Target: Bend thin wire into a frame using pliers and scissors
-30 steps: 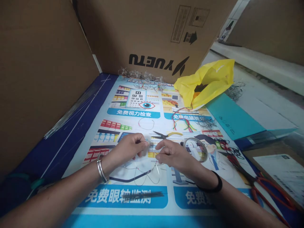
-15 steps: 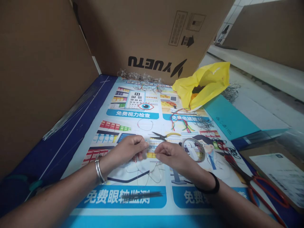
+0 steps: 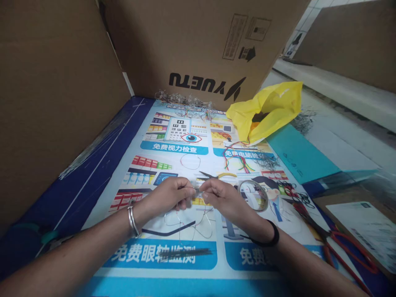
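My left hand [image 3: 169, 194] and my right hand [image 3: 220, 197] meet fingertip to fingertip over a printed poster [image 3: 173, 255]. Both pinch a small clear piece [image 3: 196, 190] from which thin wires [image 3: 188, 222] hang in loops down onto the poster. A metal bangle sits on my left wrist and a black band on my right. Small pliers with yellow handles [image 3: 218, 175] lie just beyond my fingers. A roll of clear tape [image 3: 253, 194] rests right of my right hand.
Cardboard boxes [image 3: 201, 45] wall the back and left. A yellow plastic bag [image 3: 266, 111] lies at the back right beside a teal sheet [image 3: 300, 154]. Coloured wires [image 3: 239, 161], red-handled scissors [image 3: 346, 247] and a heap of finished wire pieces [image 3: 185, 105] are around.
My two hands have drawn together until the fingertips touch at the clear piece. The hanging wires have shifted a little. The view has barely moved.
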A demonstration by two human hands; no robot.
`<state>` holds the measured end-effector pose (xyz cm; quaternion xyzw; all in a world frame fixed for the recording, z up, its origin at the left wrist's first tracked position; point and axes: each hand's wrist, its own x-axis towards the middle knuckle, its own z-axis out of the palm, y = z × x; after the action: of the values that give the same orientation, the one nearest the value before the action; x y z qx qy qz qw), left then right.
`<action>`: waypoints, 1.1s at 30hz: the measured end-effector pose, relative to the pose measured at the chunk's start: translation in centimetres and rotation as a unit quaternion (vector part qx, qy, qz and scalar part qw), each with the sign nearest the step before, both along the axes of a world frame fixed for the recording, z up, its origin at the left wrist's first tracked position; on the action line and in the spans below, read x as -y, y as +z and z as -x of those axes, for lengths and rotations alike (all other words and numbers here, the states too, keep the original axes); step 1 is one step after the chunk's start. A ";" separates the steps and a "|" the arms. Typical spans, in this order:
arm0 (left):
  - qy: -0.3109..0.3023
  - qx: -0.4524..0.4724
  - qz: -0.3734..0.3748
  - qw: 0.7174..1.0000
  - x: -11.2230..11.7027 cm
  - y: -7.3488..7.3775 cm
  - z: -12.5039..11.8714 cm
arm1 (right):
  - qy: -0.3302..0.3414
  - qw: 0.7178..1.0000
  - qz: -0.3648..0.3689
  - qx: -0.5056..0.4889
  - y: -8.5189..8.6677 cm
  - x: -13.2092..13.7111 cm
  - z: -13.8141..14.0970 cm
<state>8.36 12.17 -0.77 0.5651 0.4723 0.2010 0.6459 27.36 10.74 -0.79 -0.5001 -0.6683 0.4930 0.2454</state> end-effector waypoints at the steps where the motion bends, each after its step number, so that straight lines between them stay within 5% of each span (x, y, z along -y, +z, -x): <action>1: 0.000 0.002 -0.001 1.000 0.0 0.0 0.0 | -0.003 1.000 0.006 -0.009 -0.2 -0.1 0.1; 19: 0.132 0.106 -0.018 0.985 0.7 -0.7 -0.6 | -0.054 0.990 0.076 -0.108 -0.2 0.9 0.3; 33: 0.125 0.087 -0.059 0.987 0.8 -0.2 -0.9 | -0.081 0.990 0.068 -0.091 -0.1 1.4 0.7</action>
<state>9.24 11.36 -1.00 0.5195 0.4684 0.3558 0.6198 26.68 9.37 -0.93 -0.5212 -0.5654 0.5592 0.3098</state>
